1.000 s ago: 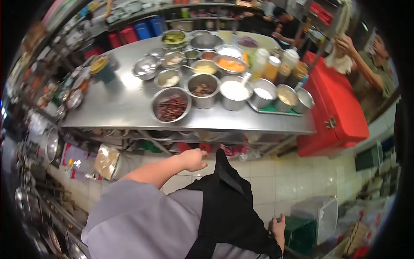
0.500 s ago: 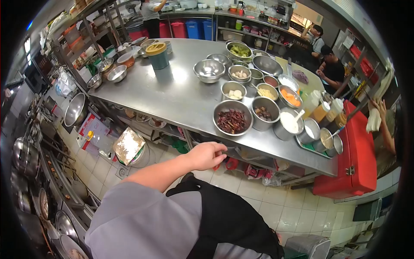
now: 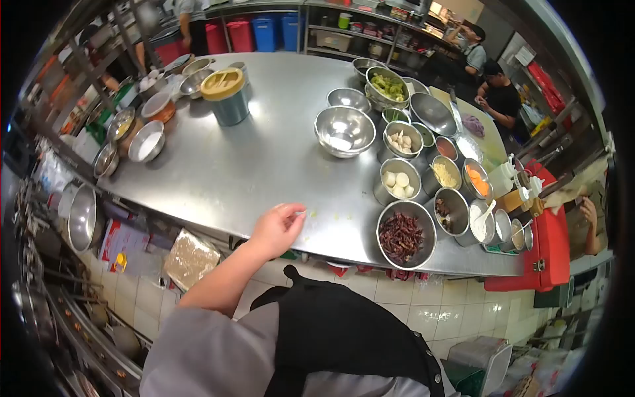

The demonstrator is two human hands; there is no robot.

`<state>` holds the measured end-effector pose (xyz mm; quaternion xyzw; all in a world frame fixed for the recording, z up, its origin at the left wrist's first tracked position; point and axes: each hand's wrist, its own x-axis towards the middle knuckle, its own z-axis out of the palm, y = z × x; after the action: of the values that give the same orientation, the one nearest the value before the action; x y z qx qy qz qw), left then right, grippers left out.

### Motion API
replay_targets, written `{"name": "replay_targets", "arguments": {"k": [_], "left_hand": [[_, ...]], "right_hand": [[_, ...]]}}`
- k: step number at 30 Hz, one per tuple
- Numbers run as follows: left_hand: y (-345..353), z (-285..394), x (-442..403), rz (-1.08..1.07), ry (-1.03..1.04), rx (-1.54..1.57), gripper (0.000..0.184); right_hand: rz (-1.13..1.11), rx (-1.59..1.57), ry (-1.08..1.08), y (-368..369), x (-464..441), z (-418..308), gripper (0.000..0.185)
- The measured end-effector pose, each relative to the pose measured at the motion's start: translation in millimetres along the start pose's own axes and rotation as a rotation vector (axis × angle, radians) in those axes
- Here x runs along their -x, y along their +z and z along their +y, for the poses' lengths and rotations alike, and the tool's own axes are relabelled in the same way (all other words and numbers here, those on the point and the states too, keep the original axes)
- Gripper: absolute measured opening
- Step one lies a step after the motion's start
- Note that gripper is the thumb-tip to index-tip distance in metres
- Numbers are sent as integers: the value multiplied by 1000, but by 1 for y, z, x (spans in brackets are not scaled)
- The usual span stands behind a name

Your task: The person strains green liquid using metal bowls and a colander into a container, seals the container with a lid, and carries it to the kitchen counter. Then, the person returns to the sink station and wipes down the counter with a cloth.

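Note:
My left hand point(image 3: 278, 229) reaches over the front edge of the steel table point(image 3: 278, 165), its fingers curled together. A tiny pale bit shows at the fingertips, too small to name. Small green specks lie on the steel just right of the fingers. To the hand's right stands a steel bowl of dried red chillies point(image 3: 401, 241). Behind that is a steel pot of round white pieces point(image 3: 399, 180). Farther back sits a shiny steel mixing bowl point(image 3: 344, 131) with nothing visible in it. My right hand is out of view.
Pots of garlic point(image 3: 401, 141) and orange slices point(image 3: 477, 180), a flour-like powder point(image 3: 481, 223) and squeeze bottles point(image 3: 512, 198) crowd the right side. A lidded grey tub point(image 3: 229, 106) stands back left. A red cooler point(image 3: 542, 264) adjoins the right end. Co-workers stand beyond, one hand point(image 3: 587, 210) far right.
My view has moved closer to the table. My left hand has gone from in front of the table edge to above the tabletop, farther left of the chilli bowl.

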<state>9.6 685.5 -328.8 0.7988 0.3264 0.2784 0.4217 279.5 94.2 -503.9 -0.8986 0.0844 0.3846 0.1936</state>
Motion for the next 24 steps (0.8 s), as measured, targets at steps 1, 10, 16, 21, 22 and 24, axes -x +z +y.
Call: {"name": "replay_targets", "arguments": {"k": [1, 10, 16, 21, 22, 24], "left_hand": [[-10, -7, -6, 22, -1, 16, 22], [-43, -44, -64, 156, -12, 82, 20], [-37, -44, -86, 89, 48, 49, 19], [-28, -47, -101, 80, 95, -50, 24], [-24, -49, -97, 80, 110, -148, 25], [-20, -41, -92, 44, 73, -109, 27]], "right_hand": [[-3, -4, 16, 2, 8, -8, 41], [-31, 20, 137, -1, 55, -74, 33], [-71, 2, 103, 3, 62, -67, 28], [44, -146, 229, 22, 40, -8, 28], [47, -34, 164, 22, 13, 24, 29], [10, 372, -122, 23, -45, 93, 31]]}}
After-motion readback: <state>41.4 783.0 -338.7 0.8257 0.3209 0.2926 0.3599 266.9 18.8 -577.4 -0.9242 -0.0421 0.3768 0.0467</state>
